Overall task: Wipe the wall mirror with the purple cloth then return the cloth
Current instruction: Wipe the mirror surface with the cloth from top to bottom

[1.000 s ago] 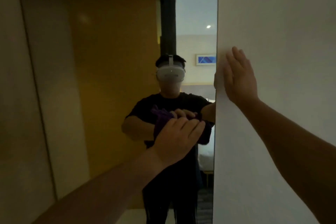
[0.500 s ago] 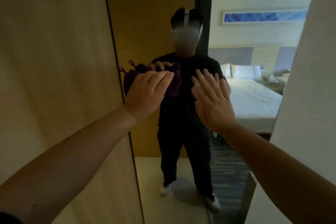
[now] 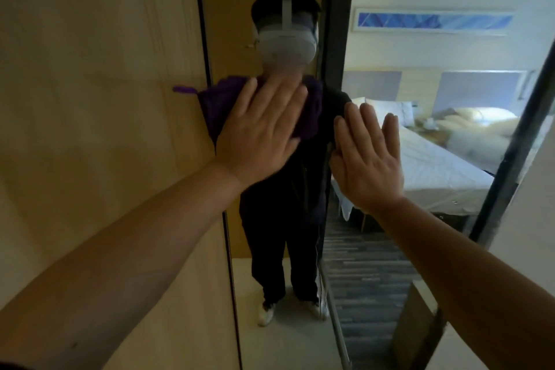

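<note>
Wall mirror (image 3: 390,264) fills the middle and right of the view, tall, dark-framed. To the left of the mirror, a pale wood panel (image 3: 90,84); a strip of white wall (image 3: 534,219) to its right.

Reflected in the mirror: a person in dark clothes and white shoes wearing a white headset, standing on a light floor; behind, a bed (image 3: 435,165) with white sheets and pillows, and a long blue picture (image 3: 432,21) high on the far wall.

Left hand (image 3: 258,138) against the mirror's upper left part, flat, fingers straight and close together, palm pressing the purple cloth (image 3: 216,108) onto the glass. Cloth bunched beneath the hand, one corner trailing left across the mirror's edge onto the wood panel.

Right hand (image 3: 366,159) beside it, slightly lower, flat, fingers extended, holding nothing; whether it touches the mirror is unclear.
</note>
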